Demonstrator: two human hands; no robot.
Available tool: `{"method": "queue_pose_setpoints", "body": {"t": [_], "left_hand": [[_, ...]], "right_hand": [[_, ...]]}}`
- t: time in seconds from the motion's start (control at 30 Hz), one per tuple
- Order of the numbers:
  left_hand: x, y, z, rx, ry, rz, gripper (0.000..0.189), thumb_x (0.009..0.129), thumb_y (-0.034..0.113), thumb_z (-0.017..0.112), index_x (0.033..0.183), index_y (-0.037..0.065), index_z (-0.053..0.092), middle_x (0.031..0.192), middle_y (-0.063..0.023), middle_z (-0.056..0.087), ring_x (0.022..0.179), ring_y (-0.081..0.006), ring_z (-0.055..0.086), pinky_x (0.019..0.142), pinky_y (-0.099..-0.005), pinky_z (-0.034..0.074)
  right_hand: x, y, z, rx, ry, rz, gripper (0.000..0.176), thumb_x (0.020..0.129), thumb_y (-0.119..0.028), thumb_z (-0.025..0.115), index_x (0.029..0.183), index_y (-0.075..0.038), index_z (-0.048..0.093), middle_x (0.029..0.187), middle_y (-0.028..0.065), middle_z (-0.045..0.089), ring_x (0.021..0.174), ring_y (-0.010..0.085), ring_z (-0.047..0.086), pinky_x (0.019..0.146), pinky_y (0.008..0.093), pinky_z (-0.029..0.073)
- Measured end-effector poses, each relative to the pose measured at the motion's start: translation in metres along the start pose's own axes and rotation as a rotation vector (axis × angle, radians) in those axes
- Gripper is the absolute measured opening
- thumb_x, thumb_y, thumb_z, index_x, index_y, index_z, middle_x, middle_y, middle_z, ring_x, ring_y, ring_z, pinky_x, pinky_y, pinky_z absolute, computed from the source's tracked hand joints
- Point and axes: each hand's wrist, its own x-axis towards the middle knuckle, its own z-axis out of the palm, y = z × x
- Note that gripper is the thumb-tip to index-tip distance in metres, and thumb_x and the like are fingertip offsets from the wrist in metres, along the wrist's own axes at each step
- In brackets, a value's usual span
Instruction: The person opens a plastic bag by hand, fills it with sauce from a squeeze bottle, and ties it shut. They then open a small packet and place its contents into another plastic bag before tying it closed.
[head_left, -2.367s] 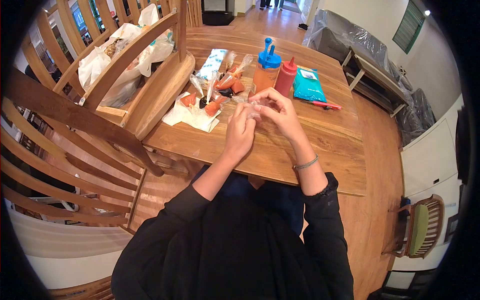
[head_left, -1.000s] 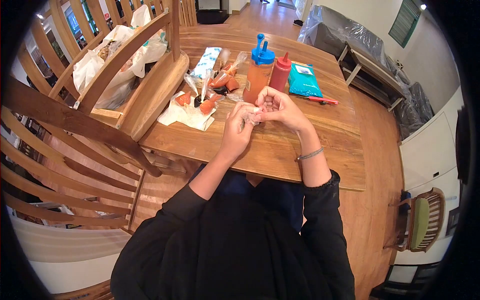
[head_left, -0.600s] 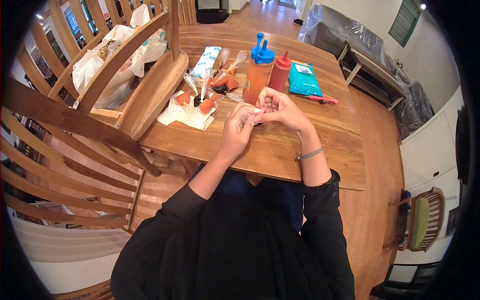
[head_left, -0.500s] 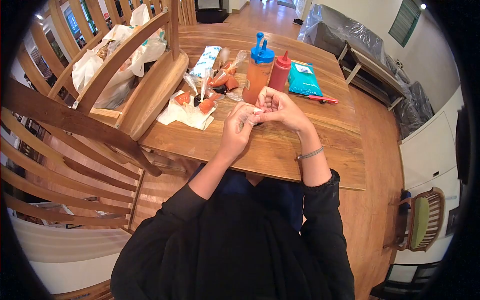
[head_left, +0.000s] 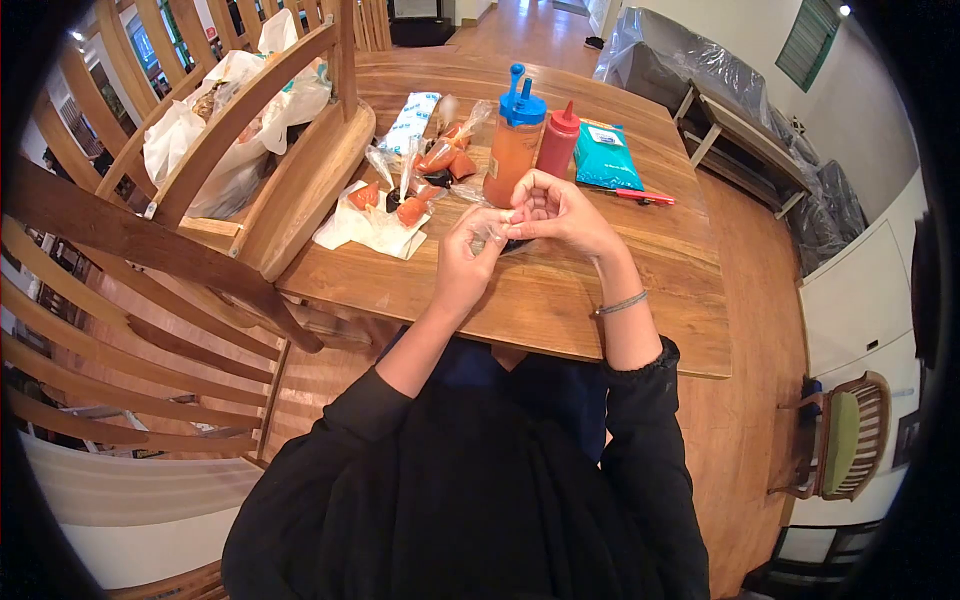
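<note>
Over the table's near part, my left hand (head_left: 468, 262) and my right hand (head_left: 562, 218) meet, both with fingers pinched on a small clear plastic bag (head_left: 514, 244). Something dark shows in the bag, below the fingers. Just behind my hands stand an orange bottle with a blue cap (head_left: 512, 150) and a red squeeze bottle (head_left: 558, 142). Several knotted bags of orange and dark sauce (head_left: 440, 155) lie to the left, some on a crumpled white napkin (head_left: 372, 230).
On the wooden table (head_left: 640, 280) are a teal packet (head_left: 606, 160), a red pen-like item (head_left: 645, 197) and a blue-white packet (head_left: 412, 122). A chair (head_left: 300, 190) at the left holds a white plastic bag (head_left: 235, 150). Another chair (head_left: 845, 445) stands at right.
My left hand has shifted slightly, its fingers now lower on the plastic. More of the clear bag and its dark content shows under my fingertips.
</note>
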Motion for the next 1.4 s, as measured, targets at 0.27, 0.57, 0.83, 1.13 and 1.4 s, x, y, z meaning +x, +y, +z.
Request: {"method": "queue_pose_setpoints", "body": {"t": [0.27,0.57,0.83,1.13,1.4], "left_hand": [[0.0,-0.002,-0.001,0.007,0.028,-0.07,0.008,0.091,-0.001,0.063,0.097,-0.003,0.067,0.095,-0.0069,0.066,0.091,-0.0143,0.062,0.086,-0.0293,0.048],[-0.001,-0.004,0.002,-0.145,0.017,-0.178,0.009,0.094,0.003,0.064,0.103,0.0,0.064,0.098,-0.003,0.067,0.092,-0.0087,0.06,0.085,-0.0267,0.048],[0.0,-0.004,0.002,-0.068,0.064,-0.172,0.013,0.095,0.01,0.068,0.103,0.0,0.064,0.098,-0.0039,0.066,0.093,-0.0105,0.06,0.085,-0.0272,0.048],[0.001,-0.001,0.002,-0.046,0.118,-0.143,0.014,0.094,0.01,0.069,0.102,-0.001,0.065,0.099,-0.0057,0.066,0.096,-0.0134,0.062,0.087,-0.0286,0.048],[0.003,0.005,0.002,-0.053,0.131,-0.135,0.01,0.093,0.006,0.07,0.1,0.0,0.068,0.098,-0.0047,0.069,0.094,-0.012,0.064,0.086,-0.0277,0.05]], "right_hand": [[0.0,0.002,-0.006,-0.145,0.003,0.025,0.02,0.082,-0.006,0.082,0.097,-0.003,0.069,0.093,-0.0008,0.07,0.087,0.0062,0.061,0.081,0.0229,0.05],[-0.002,-0.001,-0.005,-0.116,-0.022,0.042,0.016,0.084,-0.009,0.081,0.093,-0.005,0.068,0.09,-0.0021,0.068,0.085,0.0062,0.06,0.08,0.0241,0.05],[-0.002,0.001,-0.005,-0.047,0.004,-0.029,0.013,0.084,-0.006,0.076,0.087,-0.006,0.064,0.087,-0.0013,0.065,0.083,0.0074,0.062,0.077,0.024,0.051],[0.003,0.01,-0.004,-0.082,0.086,-0.119,0.016,0.083,0.0,0.073,0.087,-0.006,0.059,0.093,0.001,0.064,0.087,0.0083,0.061,0.078,0.0238,0.05],[0.003,0.006,-0.001,-0.103,0.101,-0.12,0.015,0.084,-0.003,0.075,0.096,-0.004,0.066,0.089,-0.0028,0.064,0.082,0.0041,0.057,0.074,0.0207,0.047]]}}
